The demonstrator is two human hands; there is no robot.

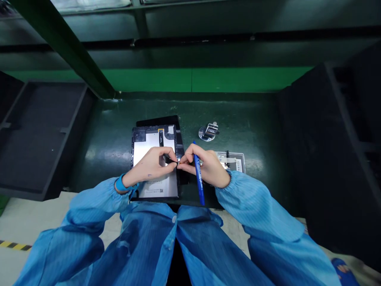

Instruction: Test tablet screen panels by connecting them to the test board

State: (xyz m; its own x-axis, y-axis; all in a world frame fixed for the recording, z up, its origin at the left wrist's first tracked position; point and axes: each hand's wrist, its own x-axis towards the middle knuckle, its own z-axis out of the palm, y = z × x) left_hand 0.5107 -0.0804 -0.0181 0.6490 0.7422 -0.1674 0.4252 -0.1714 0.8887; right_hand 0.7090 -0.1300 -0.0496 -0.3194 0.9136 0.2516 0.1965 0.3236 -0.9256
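A tablet-sized display panel [154, 186] with a silver back and black edges lies in front of me, on top of another black panel [171, 119]. Over its right edge, my left hand [153, 163] pinches a small dark piece between thumb and forefinger; its kind is too small to tell. The fingertips of my right hand [206, 165] meet the left ones there, pinched together, and what lies between them is hidden. A blue pen [199, 178] is tucked in my right hand, pointing down toward me. A blue wrist strap [120, 183] circles my left wrist.
A chrome tally counter [209, 131] on a round base stands beyond my right hand on the dark green bench [253, 119]. A framed, label-bearing flat piece [239, 162] lies partly behind that hand. Black trays [41, 131] flank the left, dark stacked bins [321, 159] the right.
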